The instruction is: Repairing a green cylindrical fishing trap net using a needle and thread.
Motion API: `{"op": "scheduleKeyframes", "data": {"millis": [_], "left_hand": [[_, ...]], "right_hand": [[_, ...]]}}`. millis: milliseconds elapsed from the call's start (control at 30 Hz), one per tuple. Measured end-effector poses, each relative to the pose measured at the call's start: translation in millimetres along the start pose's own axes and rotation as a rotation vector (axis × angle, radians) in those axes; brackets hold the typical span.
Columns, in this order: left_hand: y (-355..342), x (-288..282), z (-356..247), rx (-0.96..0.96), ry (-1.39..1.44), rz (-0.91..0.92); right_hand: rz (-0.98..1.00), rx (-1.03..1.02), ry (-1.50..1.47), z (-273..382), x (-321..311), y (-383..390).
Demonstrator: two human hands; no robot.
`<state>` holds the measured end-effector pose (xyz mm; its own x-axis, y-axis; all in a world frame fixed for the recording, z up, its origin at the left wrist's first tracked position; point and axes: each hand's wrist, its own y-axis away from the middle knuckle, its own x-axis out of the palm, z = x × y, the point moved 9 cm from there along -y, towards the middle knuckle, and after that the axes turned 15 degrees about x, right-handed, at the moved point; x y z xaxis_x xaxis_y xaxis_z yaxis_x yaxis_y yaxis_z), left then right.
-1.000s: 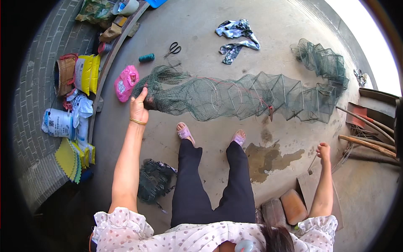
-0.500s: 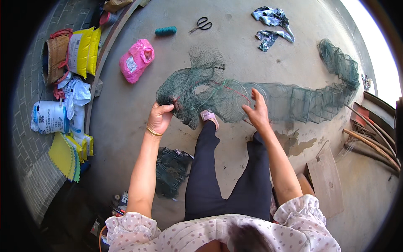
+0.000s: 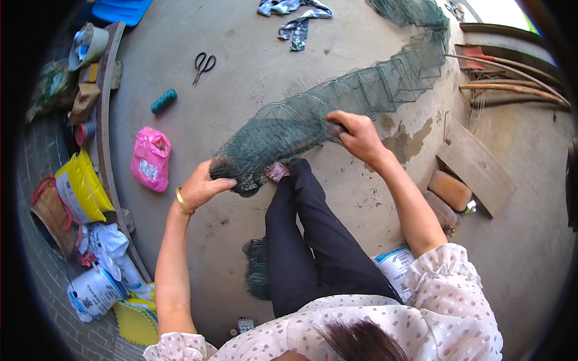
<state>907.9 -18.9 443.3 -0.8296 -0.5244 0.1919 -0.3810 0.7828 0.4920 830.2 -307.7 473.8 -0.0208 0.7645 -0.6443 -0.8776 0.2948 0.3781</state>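
A long green mesh net [image 3: 373, 90] with square wire frames stretches from in front of me toward the upper right. My left hand [image 3: 201, 183] is closed on its dark, bunched near end. My right hand [image 3: 355, 129] is closed on its edge farther along, holding it above my legs. One pink slipper [image 3: 278, 170] shows just under the net; the other foot is hidden. A pink plastic bag [image 3: 151, 158] lies left of the net, with a teal thread spool [image 3: 164, 100] and black-handled scissors [image 3: 205, 65] beyond it.
Yellow sacks [image 3: 81, 186], buckets [image 3: 96, 292] and foam mats line the left wall. Patterned cloth pieces [image 3: 299, 29] lie at the top. Poles [image 3: 512, 87], a board [image 3: 475, 169] and bricks [image 3: 450, 190] sit on the right. A dark net bundle [image 3: 256, 268] lies beside my legs.
My right hand has come up from my side and closed on the net. The near end of the net has been drawn toward me, and my view has turned.
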Motion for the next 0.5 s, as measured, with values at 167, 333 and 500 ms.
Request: {"op": "scheduleKeyframes", "data": {"millis": [167, 333, 500], "left_hand": [[-86.4, 59.3, -39.7, 0.152, -0.887, 0.523], [-143.8, 125.3, -54.4, 0.298, -1.107, 0.940], [-161.1, 161.6, -45.4, 0.382, -1.115, 1.229]], "right_hand": [[0.299, 0.469, 0.173, -65.2, -32.2, 126.5], [0.327, 0.844, -0.096, -77.4, 7.1, 215.8], [0.130, 1.235, -0.592, -66.6, 45.9, 273.3]]}}
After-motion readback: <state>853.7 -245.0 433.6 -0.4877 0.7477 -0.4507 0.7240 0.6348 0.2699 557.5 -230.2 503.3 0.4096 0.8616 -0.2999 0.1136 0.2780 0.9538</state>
